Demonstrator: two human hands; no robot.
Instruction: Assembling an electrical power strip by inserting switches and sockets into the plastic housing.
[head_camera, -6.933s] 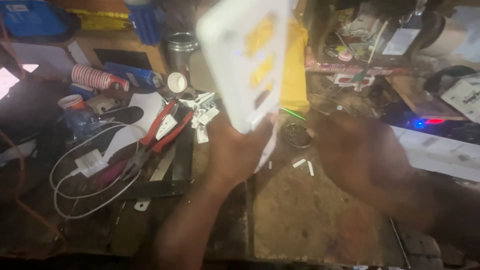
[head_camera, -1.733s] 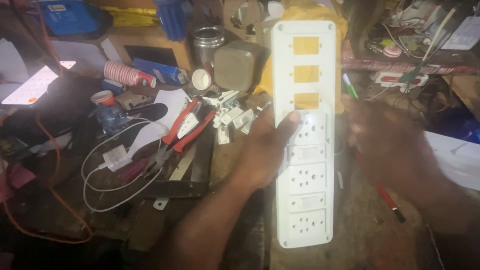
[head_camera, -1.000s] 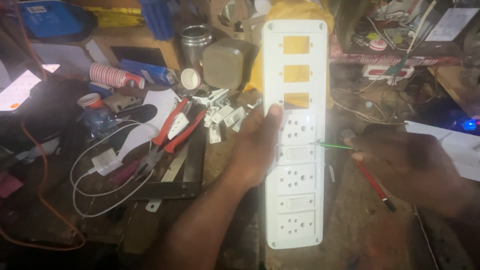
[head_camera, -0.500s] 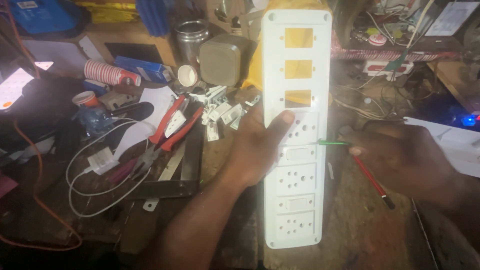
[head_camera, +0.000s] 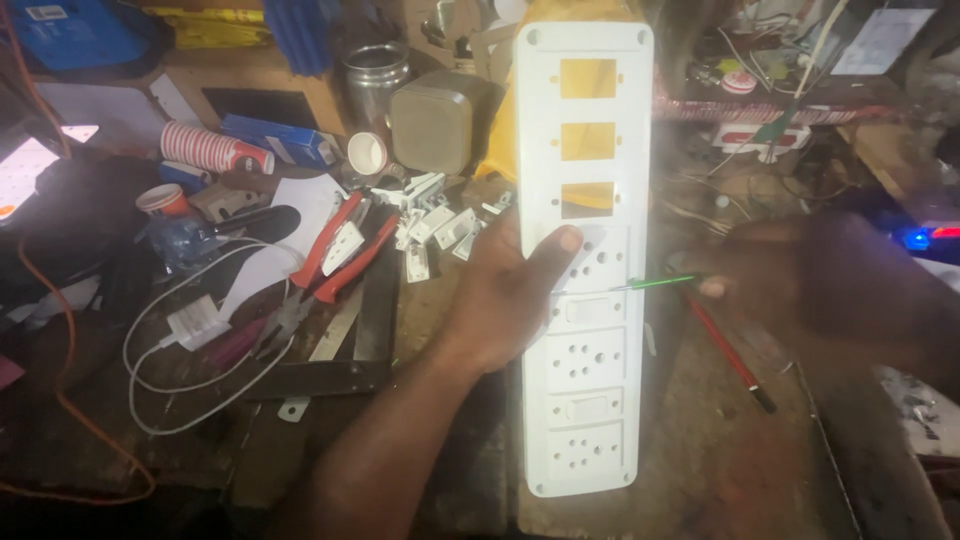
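The long white socket panel (head_camera: 585, 260) lies lengthwise down the centre of the frame on the cluttered workbench (head_camera: 700, 470). The left hand (head_camera: 505, 295) steadies it from the left edge, fingers closed round the rim, thumb pressed flat on the uppermost socket. The right hand (head_camera: 800, 290), right of centre, pinches a thin green-handled screwdriver (head_camera: 655, 284), tip at the panel's right edge beside that socket. In my judgement the work goes best with the tip kept square to the edge and the thumb holding firm. Three upper cut-outs stand empty. The right hand is blurred; its fingers are indistinct. Red-handled pliers (head_camera: 335, 260) lie left.
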